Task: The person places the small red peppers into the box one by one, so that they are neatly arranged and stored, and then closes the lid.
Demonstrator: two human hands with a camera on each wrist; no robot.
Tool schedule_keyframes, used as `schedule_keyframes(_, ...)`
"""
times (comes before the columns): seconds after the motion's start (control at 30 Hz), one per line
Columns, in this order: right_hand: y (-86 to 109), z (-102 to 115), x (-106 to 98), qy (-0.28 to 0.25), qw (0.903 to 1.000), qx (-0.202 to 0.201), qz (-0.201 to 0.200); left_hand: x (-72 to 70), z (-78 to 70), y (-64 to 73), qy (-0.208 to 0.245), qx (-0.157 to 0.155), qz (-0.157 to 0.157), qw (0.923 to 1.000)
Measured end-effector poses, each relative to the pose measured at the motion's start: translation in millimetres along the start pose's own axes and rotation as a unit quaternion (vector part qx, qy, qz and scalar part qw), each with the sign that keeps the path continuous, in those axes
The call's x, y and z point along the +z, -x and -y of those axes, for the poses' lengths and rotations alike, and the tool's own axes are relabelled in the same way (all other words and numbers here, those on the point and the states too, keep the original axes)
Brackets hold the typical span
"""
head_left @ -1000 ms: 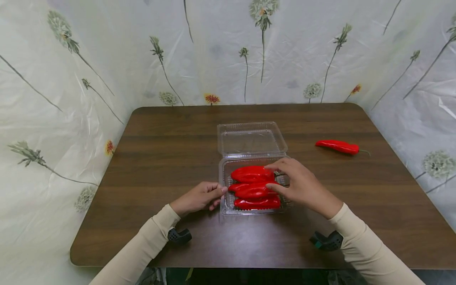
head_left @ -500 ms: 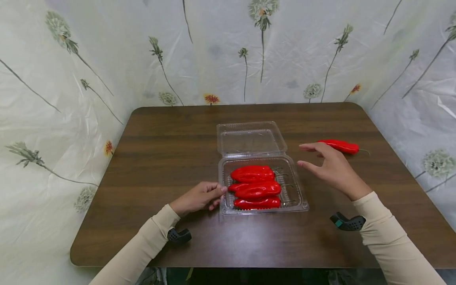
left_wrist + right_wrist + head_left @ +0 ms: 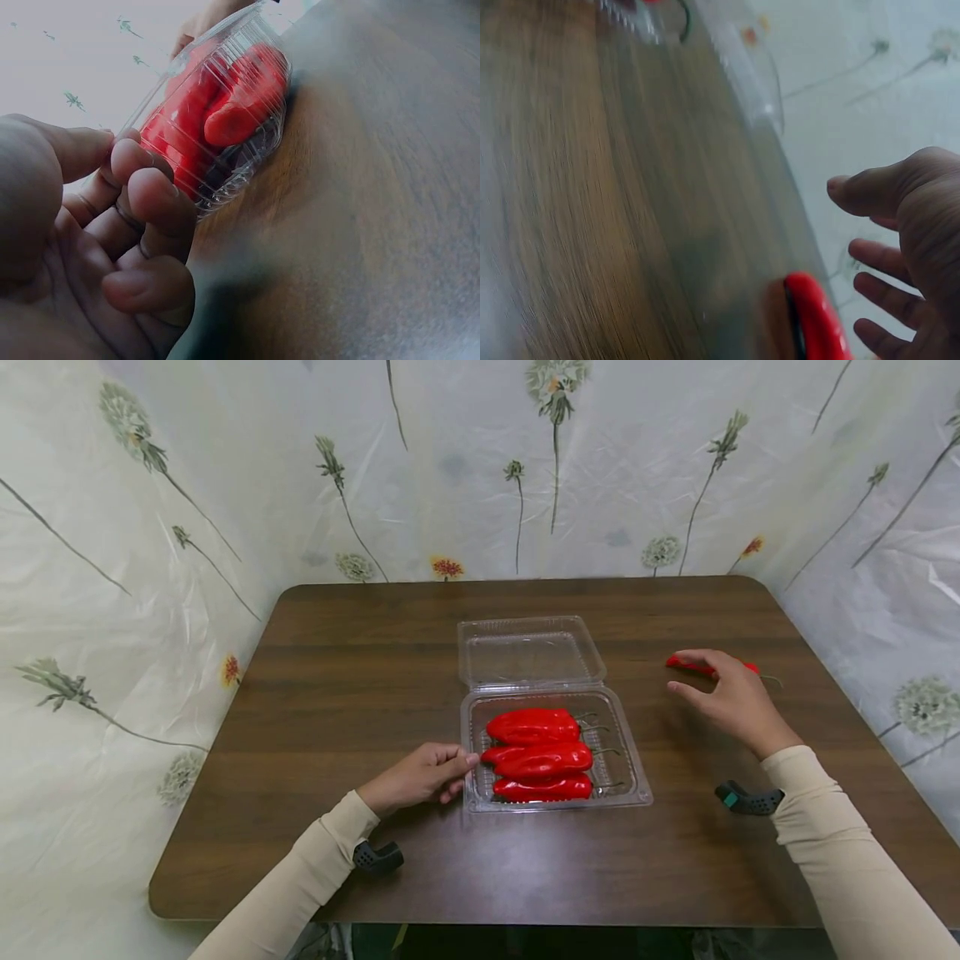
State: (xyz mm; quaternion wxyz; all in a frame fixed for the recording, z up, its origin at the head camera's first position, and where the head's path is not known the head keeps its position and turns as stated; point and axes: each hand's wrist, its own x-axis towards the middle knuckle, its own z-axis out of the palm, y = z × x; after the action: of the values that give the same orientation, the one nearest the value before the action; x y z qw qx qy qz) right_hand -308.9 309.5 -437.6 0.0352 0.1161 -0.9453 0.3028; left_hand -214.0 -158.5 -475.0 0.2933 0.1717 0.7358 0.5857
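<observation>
A hinged clear plastic box stands on the table with its lid laid back. Inside lie three long red peppers, side by side, stems to the right. My left hand pinches the box's left rim between thumb and index finger; the left wrist view shows its other fingers loosely curled below the rim. Over at the right, my right hand hovers with fingers spread, over a single red pepper. That hand partly hides the pepper in the head view; in the right wrist view the fingers stand apart from it.
The brown wooden table has rounded far corners. Behind and beside it hangs a pale sheet printed with dandelions. Each wrist wears a dark camera mount near the sleeve cuff.
My right hand has left the peppers in the box and moved right to the lone pepper on the table. The left hand has stayed at the box's rim.
</observation>
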Motion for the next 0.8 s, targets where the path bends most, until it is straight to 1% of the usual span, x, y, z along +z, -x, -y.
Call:
schedule_keyframes(0.1, -3.2, -13, -2, 0.004, 0.9998, 0.022, 0.001, 0.0, -0.1, 0.3, 0.0, 0.001, 0.0, 1.0)
schedule_keyframes(0.23, -6.8, -27, -4, 0.006, 0.9992, 0.039, -0.005, 0.3, -0.3, 0.2, -0.001, -0.001, 0.001, 1.0)
schedule_keyframes(0.57, -16.3, -51, -7, 0.028, 0.9986, 0.036, -0.026, 0.4, -0.6, 0.6, -0.001, -0.004, 0.003, 1.0)
schedule_keyframes(0.8, -23.5, -61, -10, 0.047, 0.9977, 0.046, -0.013, 0.0, 0.1, 0.0, -0.003, -0.001, 0.003, 1.0)
